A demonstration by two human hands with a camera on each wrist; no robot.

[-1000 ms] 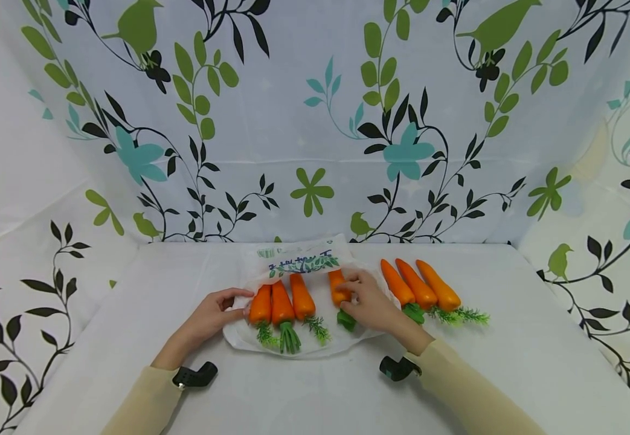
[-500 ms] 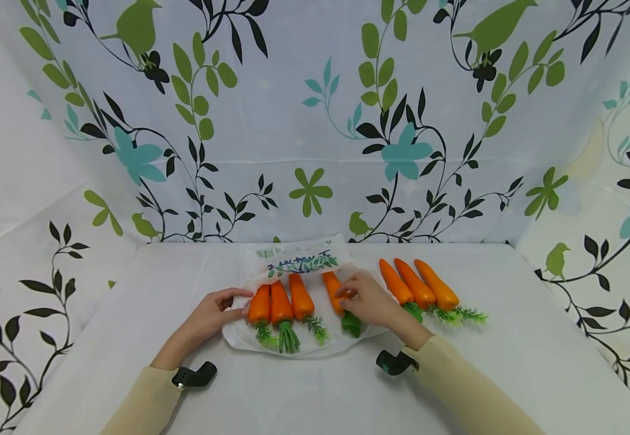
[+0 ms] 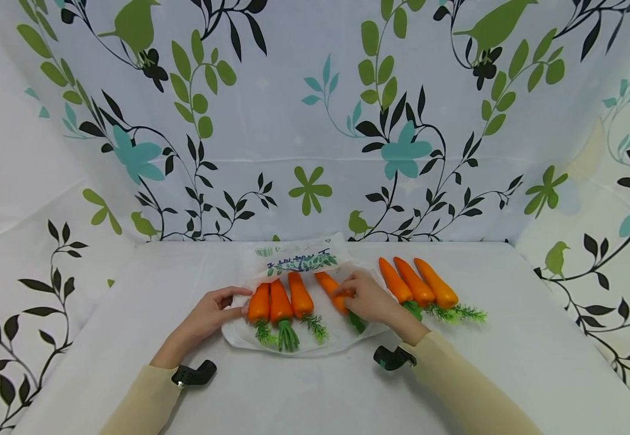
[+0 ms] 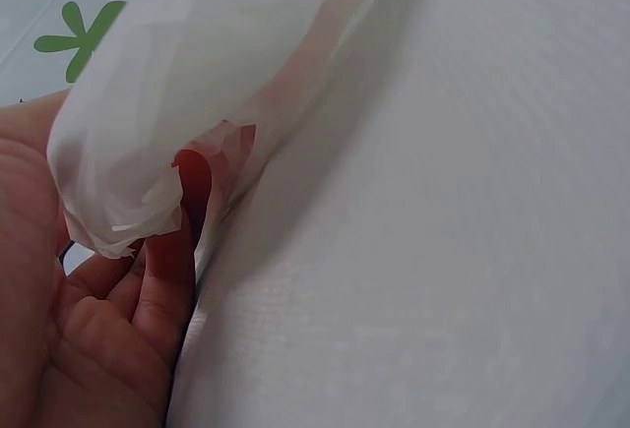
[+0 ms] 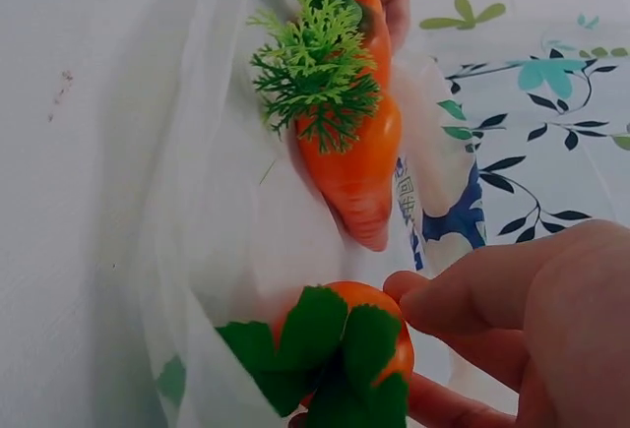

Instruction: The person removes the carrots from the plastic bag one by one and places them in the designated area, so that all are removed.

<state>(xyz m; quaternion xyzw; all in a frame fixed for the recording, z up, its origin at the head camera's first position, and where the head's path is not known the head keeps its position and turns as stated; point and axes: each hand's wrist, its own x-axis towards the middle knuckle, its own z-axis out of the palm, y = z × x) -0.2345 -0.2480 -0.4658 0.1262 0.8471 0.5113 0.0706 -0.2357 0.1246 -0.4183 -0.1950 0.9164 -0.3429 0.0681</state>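
A white plastic bag [image 3: 322, 305] with a printed top lies mid-table in the head view, its mouth facing the person. My left hand [image 3: 208, 313] grips the bag's left edge beside the leftmost carrot [image 3: 259, 303]; in the left wrist view, thin plastic [image 4: 197, 74] drapes over the fingers. Two more carrots, one with stalk-like greens [image 3: 281, 303] and one with feathery greens [image 3: 301, 295], lie alongside it, tips in the bag. My right hand [image 3: 370, 297] pinches a fourth, flat-leafed carrot [image 3: 327, 283] at its thick end, the tip slanting left toward the bag. Its green leaves [image 5: 335, 349] show in the right wrist view.
Three loose carrots [image 3: 414, 281] lie close together on the white table [image 3: 510, 338], right of the bag, near my right hand. Behind the table's back edge hangs a leaf-and-bird patterned curtain [image 3: 271, 109]. Dark camera straps [image 3: 195, 373] sit on both wrists.
My right hand has turned the flat-leafed carrot, its tip swinging left and its leaves right. The left hand and the other carrots stay put.
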